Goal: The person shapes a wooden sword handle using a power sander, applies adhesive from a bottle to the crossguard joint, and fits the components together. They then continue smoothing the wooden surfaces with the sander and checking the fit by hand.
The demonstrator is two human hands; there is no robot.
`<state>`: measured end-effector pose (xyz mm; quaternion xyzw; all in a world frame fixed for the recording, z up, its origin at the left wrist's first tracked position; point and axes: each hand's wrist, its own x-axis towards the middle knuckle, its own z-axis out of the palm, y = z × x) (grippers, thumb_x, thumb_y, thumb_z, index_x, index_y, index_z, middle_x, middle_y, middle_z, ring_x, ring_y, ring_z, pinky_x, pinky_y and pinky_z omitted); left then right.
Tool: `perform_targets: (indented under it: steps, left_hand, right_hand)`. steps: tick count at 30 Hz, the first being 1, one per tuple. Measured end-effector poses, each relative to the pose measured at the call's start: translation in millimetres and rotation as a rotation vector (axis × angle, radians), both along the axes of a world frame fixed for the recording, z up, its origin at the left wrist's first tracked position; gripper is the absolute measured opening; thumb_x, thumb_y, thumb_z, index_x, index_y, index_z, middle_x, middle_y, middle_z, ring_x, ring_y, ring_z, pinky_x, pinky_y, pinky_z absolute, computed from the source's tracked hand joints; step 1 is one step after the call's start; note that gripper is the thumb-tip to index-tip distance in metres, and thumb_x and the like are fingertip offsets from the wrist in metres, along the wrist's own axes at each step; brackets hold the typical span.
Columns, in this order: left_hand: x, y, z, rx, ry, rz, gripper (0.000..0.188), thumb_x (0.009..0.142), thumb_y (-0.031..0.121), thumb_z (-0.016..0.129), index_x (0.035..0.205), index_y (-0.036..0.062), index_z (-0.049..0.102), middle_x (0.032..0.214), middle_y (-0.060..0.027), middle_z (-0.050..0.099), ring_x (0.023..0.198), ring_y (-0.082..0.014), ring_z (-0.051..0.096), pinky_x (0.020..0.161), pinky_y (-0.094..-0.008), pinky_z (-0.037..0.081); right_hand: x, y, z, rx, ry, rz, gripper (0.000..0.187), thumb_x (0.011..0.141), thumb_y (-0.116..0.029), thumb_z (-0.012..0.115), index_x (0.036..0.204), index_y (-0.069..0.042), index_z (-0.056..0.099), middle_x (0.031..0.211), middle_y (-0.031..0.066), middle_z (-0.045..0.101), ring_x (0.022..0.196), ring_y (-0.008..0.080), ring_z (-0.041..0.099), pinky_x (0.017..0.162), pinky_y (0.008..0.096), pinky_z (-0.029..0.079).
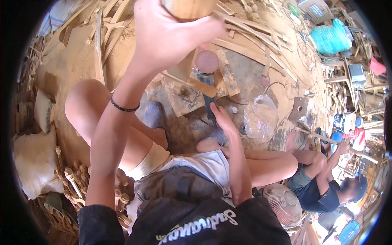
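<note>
Your left hand [163,41] grasps a pale wooden piece [190,9] while your right hand [223,118] grips a dark sander [210,102].
The wooden piece sits in your raised left hand, thumb along its near side, its far end cut off by the upper edge of view; your fingers behind it are hidden. Your right hand is closed on the sander's rear body, thumb uppermost, and the round reddish disc [207,62] lies ahead of that hand, just beyond your left wrist's right side. To the right of your right hand rests a clear plastic bag [261,118]; ahead and rightward of it, wooden strips [253,61] lie on the floor.
</note>
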<state>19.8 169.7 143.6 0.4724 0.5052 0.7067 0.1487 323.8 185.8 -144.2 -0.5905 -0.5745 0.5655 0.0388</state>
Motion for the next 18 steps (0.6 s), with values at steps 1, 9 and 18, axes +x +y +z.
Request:
perform_targets:
  steps: [1,9,18]
  left_hand:
    - [-4,-3,0,0.010,0.002,-0.049,0.020,0.068,0.001,0.077,0.083,0.0019,0.065,0.070,0.0006,0.063,0.062,-0.0066,0.058,0.058,-0.0260,0.047]
    - [-13,-25,6,-0.059,0.055,-0.181,0.014,0.069,0.002,0.081,0.074,0.0027,0.067,0.068,-0.0010,0.066,0.062,-0.0078,0.061,0.058,-0.0264,0.048]
    - [-14,-22,10,-0.003,-0.105,-0.255,0.024,0.078,0.003,0.080,0.095,-0.0066,0.067,0.075,-0.0064,0.071,0.059,-0.0107,0.066,0.055,-0.0265,0.056]
  right_hand:
    - [-4,4,-10,-0.433,0.228,-0.102,0.053,0.101,-0.051,0.063,0.123,-0.002,0.063,0.107,0.0139,0.070,0.085,0.0245,0.069,0.076,0.0435,0.056]
    - [-109,48,-2,-0.929,1.253,-0.436,0.056,0.106,-0.052,0.050,0.125,0.000,0.059,0.099,0.0127,0.067,0.079,0.0248,0.067,0.070,0.0418,0.060]
    - [-50,68,72,-0.211,0.877,-0.431,0.045,0.099,-0.040,0.066,0.119,-0.001,0.061,0.094,0.0155,0.070,0.081,0.0290,0.071,0.073,0.0448,0.062]
